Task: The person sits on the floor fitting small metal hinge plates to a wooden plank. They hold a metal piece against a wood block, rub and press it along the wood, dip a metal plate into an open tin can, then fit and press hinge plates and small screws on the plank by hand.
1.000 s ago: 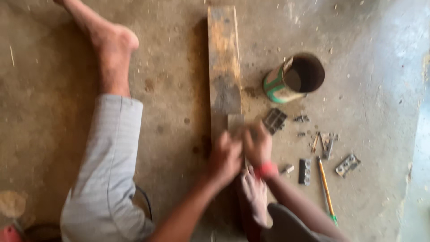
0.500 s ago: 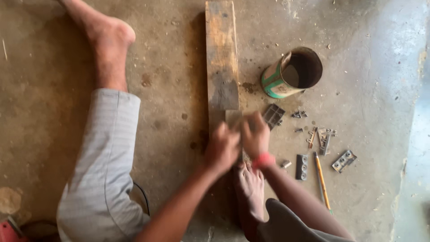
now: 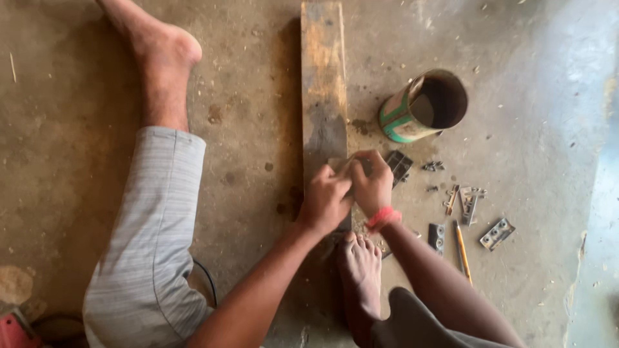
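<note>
Together, the left hand [image 3: 324,200] and right hand [image 3: 372,183] press side by side on the near part of a worn wooden plank [image 3: 322,84], fingers curled tight around a small pale piece [image 3: 340,165]. The plank runs toward twelve o'clock, grey-stained midway. Metal hinges [image 3: 496,233] lie at three o'clock.

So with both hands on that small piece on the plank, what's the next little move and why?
Probably keep the left hand pressing the small piece flat on the plank while the right hand nudges it square to the edge. Both hands crowd it near the plank's right side, the foot braces the plank's near end, and the hinges and pencil lie untouched at right.
</note>
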`<state>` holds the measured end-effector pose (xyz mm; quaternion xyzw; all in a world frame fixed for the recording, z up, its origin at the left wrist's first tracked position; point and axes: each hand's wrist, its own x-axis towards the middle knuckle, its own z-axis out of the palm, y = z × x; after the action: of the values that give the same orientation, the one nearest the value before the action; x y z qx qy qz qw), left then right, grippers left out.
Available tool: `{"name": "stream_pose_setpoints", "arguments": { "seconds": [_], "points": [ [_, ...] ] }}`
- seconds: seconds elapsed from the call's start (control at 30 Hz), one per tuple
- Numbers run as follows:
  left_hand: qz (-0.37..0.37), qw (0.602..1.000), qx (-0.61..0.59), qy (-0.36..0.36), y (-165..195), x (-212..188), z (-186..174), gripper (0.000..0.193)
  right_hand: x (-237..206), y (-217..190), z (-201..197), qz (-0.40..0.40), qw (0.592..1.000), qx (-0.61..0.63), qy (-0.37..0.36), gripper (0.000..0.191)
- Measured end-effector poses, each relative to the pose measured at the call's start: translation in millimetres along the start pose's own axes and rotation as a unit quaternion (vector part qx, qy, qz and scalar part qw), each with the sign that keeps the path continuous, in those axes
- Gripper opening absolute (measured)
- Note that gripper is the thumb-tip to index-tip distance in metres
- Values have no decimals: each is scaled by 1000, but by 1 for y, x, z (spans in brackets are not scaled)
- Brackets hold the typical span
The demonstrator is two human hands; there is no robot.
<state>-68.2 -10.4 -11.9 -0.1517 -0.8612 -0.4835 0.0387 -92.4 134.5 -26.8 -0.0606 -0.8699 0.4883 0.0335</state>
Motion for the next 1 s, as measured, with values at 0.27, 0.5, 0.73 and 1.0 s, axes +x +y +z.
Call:
{"name": "stream_pose_setpoints", "arguments": {
  "seconds": [0.27,0.5,0.73,1.0],
  "points": [
    [-20,999,-20,-17,42,-41,-16,16,-54,-25,-16,20,999,19,-23,18],
    [29,999,-16,9,0,17,-5,18,15,-10,2,11,999,-34,16,15],
    [-30,999,-19,-35,38,-52,-14,19,-59,-27,-18,15,999,30,-29,14],
    [-16,1000,-3,-21,-4,17,-8,18,19,-9,6,16,1000,14,-9,14]
  ]
}}
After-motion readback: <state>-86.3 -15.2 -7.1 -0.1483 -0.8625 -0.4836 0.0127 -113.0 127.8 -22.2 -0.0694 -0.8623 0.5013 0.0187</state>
